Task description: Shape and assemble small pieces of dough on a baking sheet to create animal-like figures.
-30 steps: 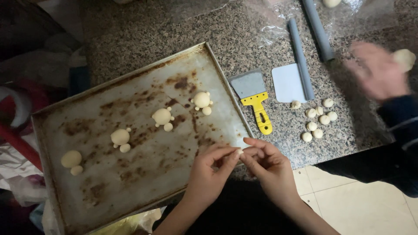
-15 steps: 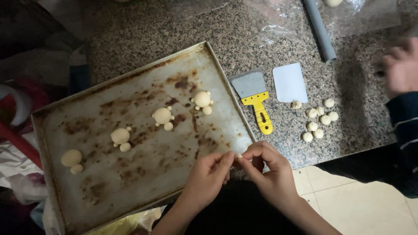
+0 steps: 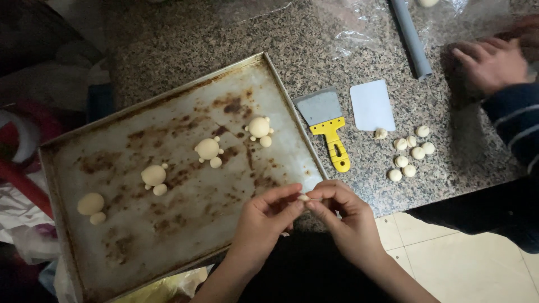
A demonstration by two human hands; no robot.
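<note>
The scene is dim and flat, with no strong highlights. The light seems to come from above and somewhat to the right, since the speckled grey-brown granite surface (image 3: 359,33) and the worn, stained metal baking tray (image 3: 185,185) are the brightest parts. The far left and the bottom of the frame sink into near-black shadow. The crumpled clear plastic sheet (image 3: 359,28) at the top carries a weak sheen. A soft shadow lies on the stone left of another person's hand (image 3: 491,62) in the upper right, which is smeared by motion blur. The centre is reasonably sharp, though grainy.
</note>
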